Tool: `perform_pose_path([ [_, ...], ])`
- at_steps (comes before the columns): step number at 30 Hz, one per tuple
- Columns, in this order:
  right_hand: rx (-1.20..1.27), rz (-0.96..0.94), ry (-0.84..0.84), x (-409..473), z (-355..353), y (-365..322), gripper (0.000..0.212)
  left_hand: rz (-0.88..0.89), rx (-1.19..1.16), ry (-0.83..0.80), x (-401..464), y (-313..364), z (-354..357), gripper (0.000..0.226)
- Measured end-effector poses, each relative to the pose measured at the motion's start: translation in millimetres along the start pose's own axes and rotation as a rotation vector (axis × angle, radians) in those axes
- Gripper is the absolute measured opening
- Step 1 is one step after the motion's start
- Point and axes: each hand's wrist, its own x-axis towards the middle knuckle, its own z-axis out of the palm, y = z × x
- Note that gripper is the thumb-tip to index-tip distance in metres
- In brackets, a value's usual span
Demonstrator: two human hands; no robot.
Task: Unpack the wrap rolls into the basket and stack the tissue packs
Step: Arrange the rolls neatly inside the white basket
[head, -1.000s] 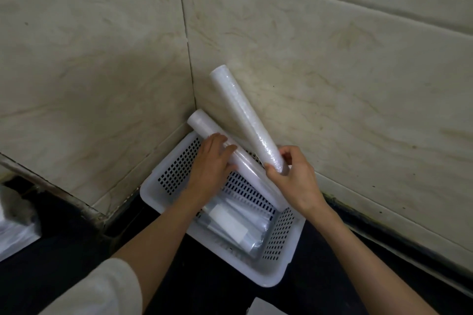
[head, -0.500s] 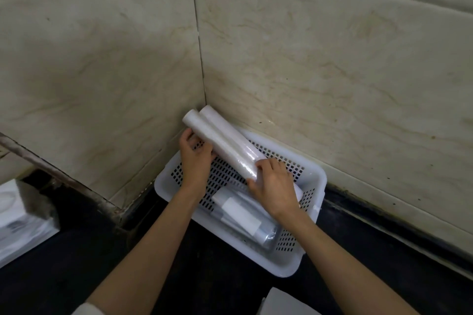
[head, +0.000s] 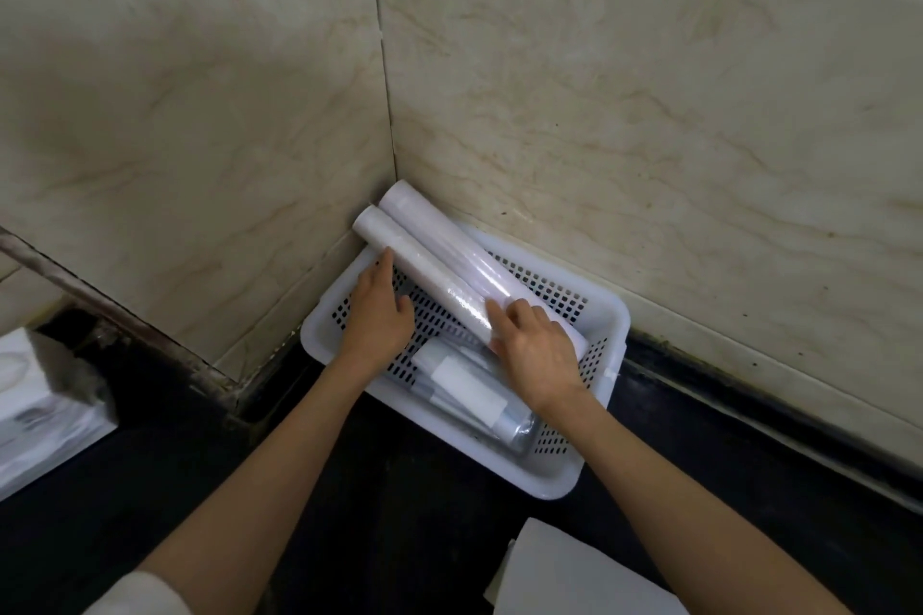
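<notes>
A white perforated plastic basket [head: 607,320] sits on the dark countertop [head: 165,474], pushed into the corner of the marble-patterned tiled wall [head: 624,105]. Two long wrap rolls lie side by side across the basket, their far ends sticking out over its rim into the wall corner: the nearer roll [head: 424,272] and the rear roll [head: 439,235] touching it along its length. The left hand [head: 380,315] rests inside the basket beside the nearer roll, fingers straight and pressed together, the fingertips touching the roll's side. The right hand [head: 537,347] lies palm-down over the rolls' near ends, fingers slightly spread and curled on top of them. In the basket's front part lies a clear-wrapped package with a white label [head: 469,387]. Well left of the basket stands a tissue pack [head: 45,410]; in front of the basket lies a white paper sheet [head: 574,574].
</notes>
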Motion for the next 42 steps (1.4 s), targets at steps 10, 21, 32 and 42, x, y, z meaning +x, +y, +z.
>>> perform_pose_path([
  [10,0.143,0.123,0.03,-11.1,-2.1,-2.4,0.037,0.358,0.458,-0.532,-18.7,-12.3,12.7,0.04],
  [21,0.152,0.191,-0.35,-39.1,-2.1,-5.9,0.026,0.406,0.621,-0.643,-7.2,-10.2,37.2,0.046],
  [32,0.317,0.21,-0.456,-32.7,1.0,-10.4,0.025,0.371,0.553,-0.669,-10.7,-2.0,29.4,0.023],
  [42,0.467,0.413,-0.033,-45.6,-36.6,17.5,0.011,0.185,-0.355,-0.132,-10.3,-13.8,3.8,0.02],
])
